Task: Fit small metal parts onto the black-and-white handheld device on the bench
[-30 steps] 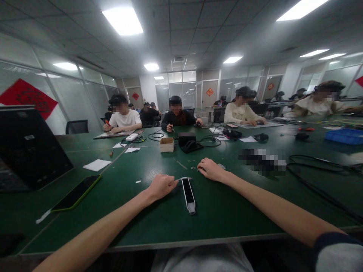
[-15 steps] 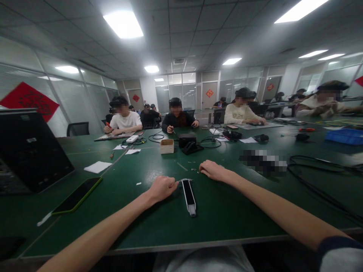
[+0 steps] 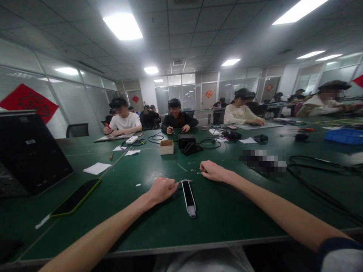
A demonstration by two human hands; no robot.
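A slim device (image 3: 188, 196) with a long black face, white edges and a grey end lies on the green table between my hands. A thin piece (image 3: 186, 181) crosses its far end. My left hand (image 3: 162, 189) is closed beside that end, its fingertips reaching the thin piece's left tip; whether it grips it is too small to tell. Farther off and to the right, my right hand (image 3: 213, 171) rests on the table with curled fingers. By its fingertips lie several tiny bits (image 3: 195, 171). Whatever the right fingers hold, if anything, is hidden.
A green-edged phone (image 3: 75, 198) and a black computer case (image 3: 31, 155) stand to the left. Ahead are a small open box (image 3: 166, 147) and a black device (image 3: 187, 142). Black cables (image 3: 314, 177) and a blue tray (image 3: 344, 136) lie right. Several people sit across the table.
My hands and the slim device stay nearly where they were, with a slight shift of the view. Across the table, a person's hand has come inward toward the other.
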